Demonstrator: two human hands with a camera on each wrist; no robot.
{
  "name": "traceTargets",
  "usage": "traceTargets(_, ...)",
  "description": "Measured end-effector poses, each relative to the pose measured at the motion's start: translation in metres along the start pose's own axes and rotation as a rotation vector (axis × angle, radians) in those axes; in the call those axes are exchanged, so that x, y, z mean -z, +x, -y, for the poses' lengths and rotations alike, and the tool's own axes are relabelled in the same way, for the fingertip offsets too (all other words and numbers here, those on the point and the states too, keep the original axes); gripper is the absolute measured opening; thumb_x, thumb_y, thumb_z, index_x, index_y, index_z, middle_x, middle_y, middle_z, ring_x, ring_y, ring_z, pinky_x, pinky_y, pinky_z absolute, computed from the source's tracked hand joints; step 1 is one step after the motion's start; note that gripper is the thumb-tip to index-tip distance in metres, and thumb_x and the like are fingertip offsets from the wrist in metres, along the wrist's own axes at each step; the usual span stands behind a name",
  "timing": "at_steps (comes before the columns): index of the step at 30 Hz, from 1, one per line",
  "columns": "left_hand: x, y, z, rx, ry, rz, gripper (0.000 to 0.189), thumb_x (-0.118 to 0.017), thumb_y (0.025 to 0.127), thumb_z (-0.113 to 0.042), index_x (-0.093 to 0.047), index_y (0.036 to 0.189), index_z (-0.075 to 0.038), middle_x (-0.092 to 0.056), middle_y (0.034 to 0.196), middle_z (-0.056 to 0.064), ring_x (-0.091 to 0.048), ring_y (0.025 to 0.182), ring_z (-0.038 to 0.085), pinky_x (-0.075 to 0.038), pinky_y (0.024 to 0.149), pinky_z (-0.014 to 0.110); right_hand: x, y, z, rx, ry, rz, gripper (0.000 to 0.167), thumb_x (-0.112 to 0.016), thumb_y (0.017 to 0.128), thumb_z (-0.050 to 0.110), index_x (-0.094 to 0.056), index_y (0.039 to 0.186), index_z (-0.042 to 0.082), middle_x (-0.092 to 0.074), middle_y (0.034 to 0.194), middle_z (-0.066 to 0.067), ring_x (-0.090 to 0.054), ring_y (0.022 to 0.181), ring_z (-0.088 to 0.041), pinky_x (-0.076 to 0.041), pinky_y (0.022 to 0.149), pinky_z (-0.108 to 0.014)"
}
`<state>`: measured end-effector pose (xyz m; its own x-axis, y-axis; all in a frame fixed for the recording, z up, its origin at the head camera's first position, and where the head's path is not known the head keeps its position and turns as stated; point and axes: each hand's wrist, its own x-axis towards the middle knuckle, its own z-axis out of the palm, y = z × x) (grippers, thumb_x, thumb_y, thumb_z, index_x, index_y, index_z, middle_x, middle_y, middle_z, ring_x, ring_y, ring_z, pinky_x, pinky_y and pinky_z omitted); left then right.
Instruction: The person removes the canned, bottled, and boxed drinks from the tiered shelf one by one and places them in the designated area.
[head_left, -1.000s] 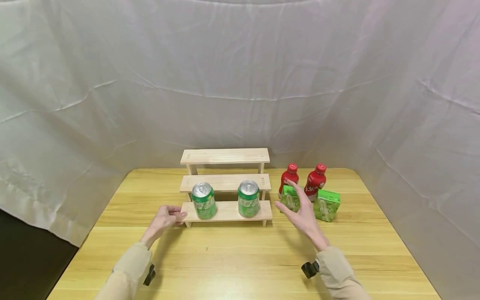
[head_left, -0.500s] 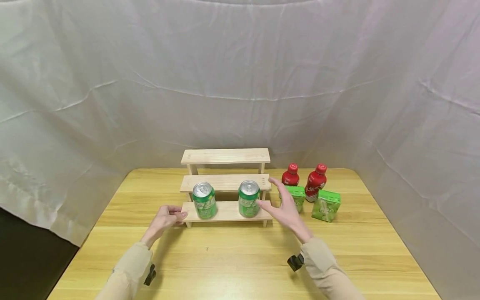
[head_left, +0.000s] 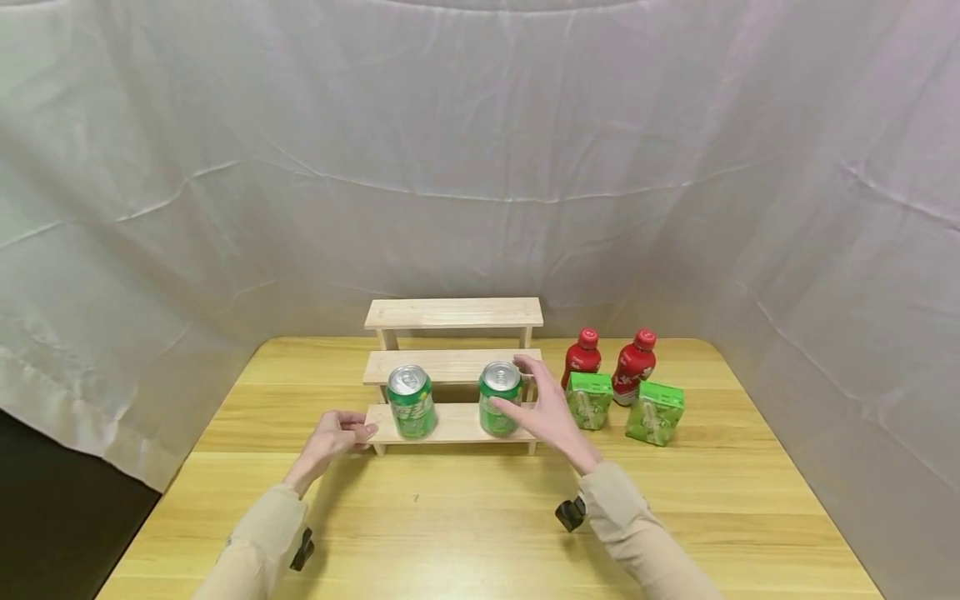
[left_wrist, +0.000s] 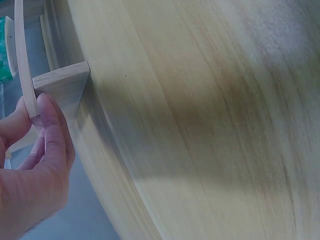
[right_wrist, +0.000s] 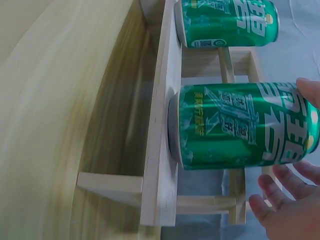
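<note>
At the left end of the wooden tiered rack (head_left: 456,425), my left hand (head_left: 335,435) pinches the lowest board between thumb and fingers, as the left wrist view shows. Two green drink cans stand upright on that lowest step, a left can (head_left: 412,402) and a right can (head_left: 500,398). Around the right can's upper part is my right hand (head_left: 551,414), its thumb in front and index finger behind. In the right wrist view the fingers (right_wrist: 290,192) are spread beside this can (right_wrist: 225,125); firm contact is unclear.
Right of the rack stand two red bottles, one at the left (head_left: 582,355) and one at the right (head_left: 634,367). Before them are two green cartons, a left carton (head_left: 589,402) and a right carton (head_left: 656,414). A grey curtain (head_left: 480,150) hangs behind the table (head_left: 450,533).
My right hand has moved left from in front of the bottles and cartons to the right can. The left hand keeps its hold on the rack.
</note>
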<state>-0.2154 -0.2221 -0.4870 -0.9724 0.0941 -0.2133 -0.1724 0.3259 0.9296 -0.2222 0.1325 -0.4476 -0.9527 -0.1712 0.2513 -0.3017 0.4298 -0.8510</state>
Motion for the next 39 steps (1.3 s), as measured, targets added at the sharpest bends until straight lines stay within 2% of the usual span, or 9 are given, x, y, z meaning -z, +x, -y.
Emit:
traceTargets(5,0.000,0.001,0.001,-0.003,-0.002,0.004,0.049,-0.062,0.095,0.001,-0.042,0.129,0.030,-0.067,0.104,0.028,-0.065,0.080,0.010,-0.064,0.080,0.029,-0.005,0.002,0.002,-0.002,-0.004,0.001,0.074,-0.085,0.081,0.025,-0.047,0.143,0.011,-0.059,0.134,-0.012,-0.055,0.125,-0.030,-0.048,0.106,-0.056)
traceTargets(13,0.001,0.000,0.000,0.000,0.013,-0.006,0.050,-0.063,0.095,0.000,-0.042,0.129,0.029,-0.066,0.103,0.027,-0.064,0.080,0.010,-0.064,0.081,0.030,-0.011,0.003,0.003,0.013,-0.023,-0.033,0.072,-0.087,0.077,0.020,-0.049,0.137,0.010,-0.061,0.130,-0.012,-0.058,0.122,-0.030,-0.048,0.107,-0.054)
traceTargets(21,0.001,0.000,-0.001,0.009,0.028,-0.013,0.047,-0.064,0.095,-0.001,-0.045,0.127,0.028,-0.068,0.100,0.023,-0.064,0.078,0.010,-0.064,0.080,0.030,-0.015,0.001,0.001,0.072,-0.019,-0.099,0.068,-0.088,0.075,0.016,-0.053,0.132,0.009,-0.063,0.125,-0.012,-0.060,0.116,-0.030,-0.052,0.098,-0.050)
traceTargets(26,0.001,-0.001,0.000,0.001,0.033,-0.005,0.046,-0.064,0.095,-0.001,-0.046,0.126,0.028,-0.068,0.099,0.022,-0.065,0.078,0.010,-0.064,0.080,0.031,-0.016,-0.002,0.001,0.090,-0.015,-0.149,0.067,-0.090,0.072,0.014,-0.057,0.129,0.008,-0.066,0.122,-0.011,-0.063,0.111,-0.026,-0.055,0.093,-0.041)
traceTargets(30,0.001,-0.001,0.001,0.008,0.010,-0.010,0.046,-0.064,0.095,0.000,-0.045,0.127,0.027,-0.067,0.101,0.024,-0.065,0.079,0.011,-0.064,0.080,0.030,-0.013,-0.007,0.003,0.094,0.000,-0.193,0.068,-0.091,0.069,0.013,-0.058,0.128,0.007,-0.068,0.119,-0.011,-0.064,0.107,-0.026,-0.056,0.088,-0.038)
traceTargets(35,0.001,-0.001,0.000,0.003,0.010,-0.005,0.047,-0.063,0.095,0.000,-0.044,0.128,0.028,-0.067,0.103,0.026,-0.065,0.079,0.010,-0.064,0.080,0.030,-0.002,-0.014,0.001,0.095,0.050,-0.227,0.071,-0.092,0.066,0.009,-0.058,0.128,0.005,-0.067,0.121,-0.013,-0.064,0.109,-0.028,-0.056,0.097,-0.043)
traceTargets(37,0.001,-0.002,0.000,-0.003,0.012,0.002,0.047,-0.063,0.095,0.000,-0.044,0.127,0.028,-0.067,0.103,0.026,-0.065,0.079,0.010,-0.064,0.080,0.031,0.004,-0.017,-0.002,0.114,0.051,-0.243,0.071,-0.093,0.065,0.006,-0.057,0.127,0.003,-0.067,0.121,-0.014,-0.065,0.109,-0.026,-0.055,0.099,-0.037)
traceTargets(39,0.001,-0.002,-0.001,-0.008,0.012,0.006,0.047,-0.063,0.095,-0.001,-0.044,0.127,0.028,-0.067,0.102,0.026,-0.065,0.079,0.010,-0.064,0.080,0.031,0.011,-0.019,-0.007,0.139,0.029,-0.270,0.071,-0.093,0.064,0.004,-0.056,0.125,0.001,-0.067,0.118,-0.014,-0.064,0.106,-0.023,-0.055,0.096,-0.028)
